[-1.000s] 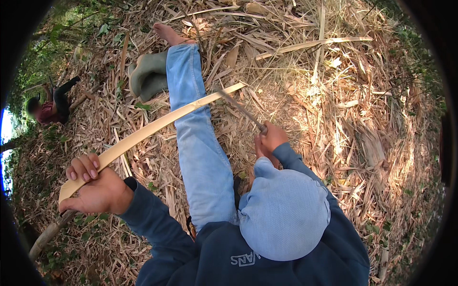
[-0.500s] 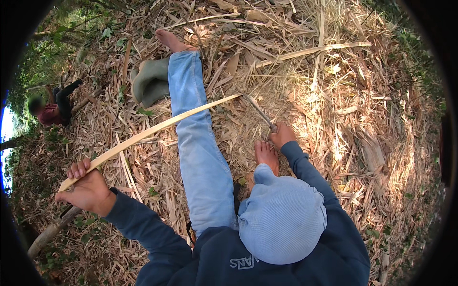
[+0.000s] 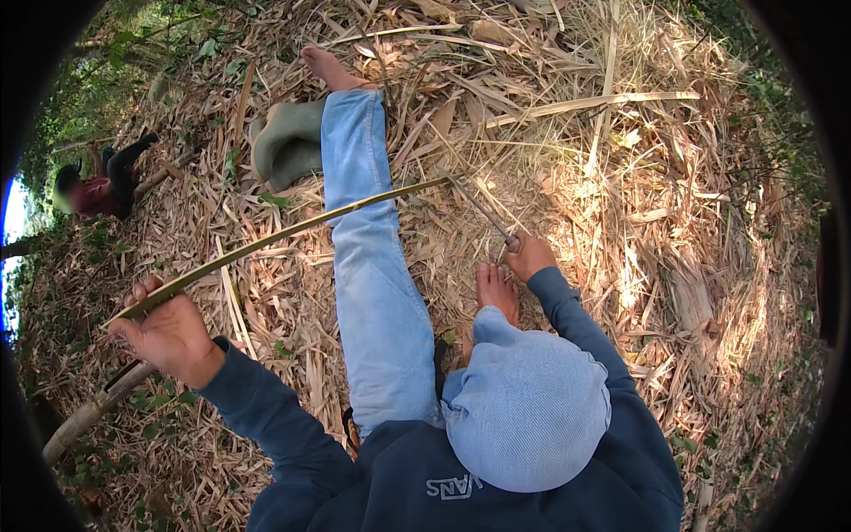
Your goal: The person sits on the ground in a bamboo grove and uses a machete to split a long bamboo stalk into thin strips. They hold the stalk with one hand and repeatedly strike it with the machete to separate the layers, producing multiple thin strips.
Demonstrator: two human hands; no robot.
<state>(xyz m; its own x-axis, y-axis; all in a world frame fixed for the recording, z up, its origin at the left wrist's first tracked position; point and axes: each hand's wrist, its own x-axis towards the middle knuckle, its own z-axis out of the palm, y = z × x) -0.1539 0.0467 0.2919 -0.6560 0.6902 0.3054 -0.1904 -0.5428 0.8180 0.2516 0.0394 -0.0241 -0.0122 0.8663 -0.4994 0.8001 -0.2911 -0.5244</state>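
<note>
My left hand (image 3: 180, 337) grips the near end of a long, thin bamboo strip (image 3: 282, 234), fingers over it and thumb along its end. The strip runs right and away across my outstretched jeans leg (image 3: 365, 257), its dark greenish face showing. Closed round a handle, my right hand (image 3: 532, 255) holds a knife (image 3: 484, 211) beside my bare foot (image 3: 496, 291). The slim blade points away and to the left. Its tip meets or lies very close to the strip's far end; whether they touch I cannot tell.
Olive rubber boots (image 3: 292, 142) lie beyond the leg. Another pale strip (image 3: 589, 105) rests on ground strewn with dry leaves and shavings. At the left, a wooden pole (image 3: 96, 415) lies below my left hand, and another person (image 3: 105, 191) sits farther off.
The bamboo strip has turned over in my left hand, from its pale face to its greenish one. Both hands stay in nearly the same places, and the knife remains by the strip's far end.
</note>
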